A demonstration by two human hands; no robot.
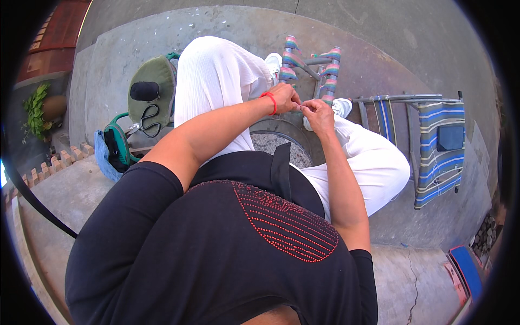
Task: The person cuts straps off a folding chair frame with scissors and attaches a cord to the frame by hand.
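My left hand, with a red band at the wrist, and my right hand meet between my knees, fingers pinched together around something too small to make out. Just beyond them stands a low metal frame wrapped with pastel striped strips. A green padded seat to my left carries a black cylindrical object and black-handled scissors. A green-and-black bag with light-blue cloth is beside it. My white-trousered legs frame my hands.
A folding chair with striped fabric, holding a dark rectangular device and thin cord, stands at the right. A potted plant and low brick edging are at the left. The concrete step behind me is cracked.
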